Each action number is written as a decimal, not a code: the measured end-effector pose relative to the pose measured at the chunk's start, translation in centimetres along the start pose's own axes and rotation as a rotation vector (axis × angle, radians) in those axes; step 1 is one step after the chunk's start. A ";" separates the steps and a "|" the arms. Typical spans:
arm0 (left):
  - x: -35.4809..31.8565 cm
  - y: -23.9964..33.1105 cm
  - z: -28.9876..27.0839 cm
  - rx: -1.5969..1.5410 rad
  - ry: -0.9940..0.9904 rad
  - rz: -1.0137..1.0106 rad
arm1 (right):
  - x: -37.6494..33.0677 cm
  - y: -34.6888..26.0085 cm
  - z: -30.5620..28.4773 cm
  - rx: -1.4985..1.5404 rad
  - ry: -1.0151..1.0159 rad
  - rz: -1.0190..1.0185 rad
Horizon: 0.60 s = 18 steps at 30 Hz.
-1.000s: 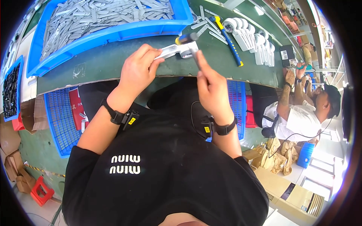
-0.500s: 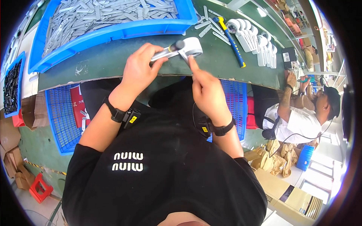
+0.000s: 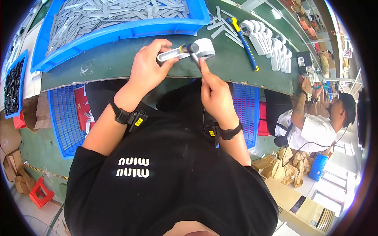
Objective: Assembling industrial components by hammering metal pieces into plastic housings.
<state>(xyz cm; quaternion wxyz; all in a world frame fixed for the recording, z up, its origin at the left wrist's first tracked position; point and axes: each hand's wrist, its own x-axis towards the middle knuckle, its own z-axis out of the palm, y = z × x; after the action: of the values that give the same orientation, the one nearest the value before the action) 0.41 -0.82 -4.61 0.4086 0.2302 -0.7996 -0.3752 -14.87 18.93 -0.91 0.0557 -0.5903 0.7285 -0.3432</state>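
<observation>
My left hand [image 3: 149, 63] grips a light grey handle-shaped part [image 3: 170, 56] just above the table's front edge. At its right end is a white ring-shaped head [image 3: 204, 48]. In my right hand [image 3: 219, 92] is a small hammer [image 3: 189, 48], its dark head with a yellow band lying over the part where handle and ring meet. The forefinger stretches along the hammer's shaft, close under the ring. Beyond my hands a blue bin [image 3: 118, 34] holds many flat grey strips [image 3: 94, 15].
A blue-and-yellow hammer [image 3: 245, 45] lies right on the green table [image 3: 94, 72], beside loose grey strips [image 3: 226, 29] and rows of white ring-headed parts [image 3: 258, 37]. Blue crates [image 3: 65, 122] stand below the edge. At the right, a co-worker [image 3: 311, 122] works. A bin of black pieces [image 3: 15, 84] stands far left.
The hammer head and the white part have shifted slightly right in view. Both hands keep their hold, and the view itself has moved a little.
</observation>
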 end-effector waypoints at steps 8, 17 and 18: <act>-0.1 -0.6 0.1 -0.018 -0.019 -0.029 | -0.1 -1.1 -0.2 -0.108 -0.062 -0.012; 0.1 -0.2 -0.4 -0.030 -0.057 -0.086 | 0.1 -1.7 -0.3 0.030 -0.055 -0.067; 0.1 -0.3 -0.5 -0.040 -0.051 -0.079 | 0.2 -2.1 -0.6 0.033 -0.060 -0.069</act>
<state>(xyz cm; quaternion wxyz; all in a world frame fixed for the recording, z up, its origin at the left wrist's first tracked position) 0.77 -1.30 -4.57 0.3774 0.2437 -0.7923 -0.4128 -13.44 18.87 0.80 0.0752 -0.6241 0.6999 -0.3390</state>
